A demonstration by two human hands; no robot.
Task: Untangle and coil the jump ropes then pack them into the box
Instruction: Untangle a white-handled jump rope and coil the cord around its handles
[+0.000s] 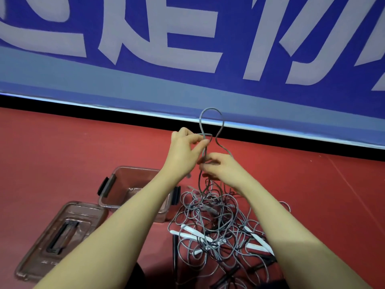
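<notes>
Nearest, on the red floor (62,147), lies the tangled heap of jump ropes (216,228): thin grey cord in many crossing loops, with white handles (195,233) and black handles (231,272) caught among them. To its left lie the clear lid (60,234) and, just beyond it, the open box (133,184), in which no ropes can be seen. Above the heap both hands hold one strand lifted out of it. The right hand (218,165) has its fingers curled round the cord where it rises from the pile; the left hand (185,149) pinches the strand higher up between thumb and fingertips, and a loop (210,113) stands above them in front of the blue banner (187,38). The cord looks light, limp and rather smooth, so it should slide through loose fingers but snag at crossings. A handle seems the best place to take hold, feeding the cord out from that end.
</notes>
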